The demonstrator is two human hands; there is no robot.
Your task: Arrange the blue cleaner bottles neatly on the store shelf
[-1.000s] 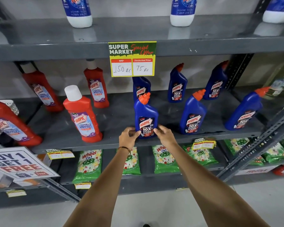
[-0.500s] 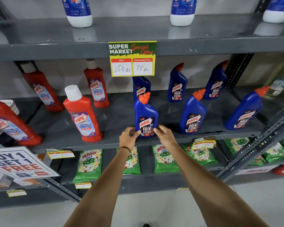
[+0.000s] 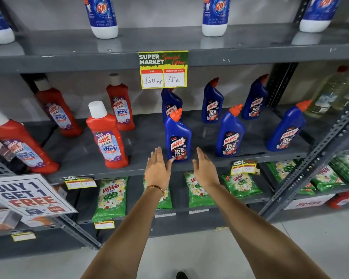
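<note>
Several blue Harpic cleaner bottles with orange caps stand in two rows on the grey middle shelf (image 3: 141,137). The front-left blue bottle (image 3: 177,137) stands upright near the shelf's front edge. My left hand (image 3: 157,168) is just left of its base, fingers straight, thumb close to the bottle. My right hand (image 3: 205,170) is to the right of it, flat and apart from it. Neither hand holds anything. Two more front bottles (image 3: 230,135) (image 3: 286,129) stand to the right, and three back bottles (image 3: 170,103) (image 3: 212,103) (image 3: 254,100) behind.
Red Harpic bathroom cleaner bottles (image 3: 107,137) fill the shelf's left half. A yellow-green price sign (image 3: 163,69) hangs from the shelf above, which carries Rin bottles (image 3: 103,17). Green Wheel packets (image 3: 111,198) lie on the lower shelf. A slanted metal upright (image 3: 314,158) crosses at the right.
Both hands have let go of the front-left blue bottle's base, opened flat and drawn slightly back. The bottle stays upright in place.
</note>
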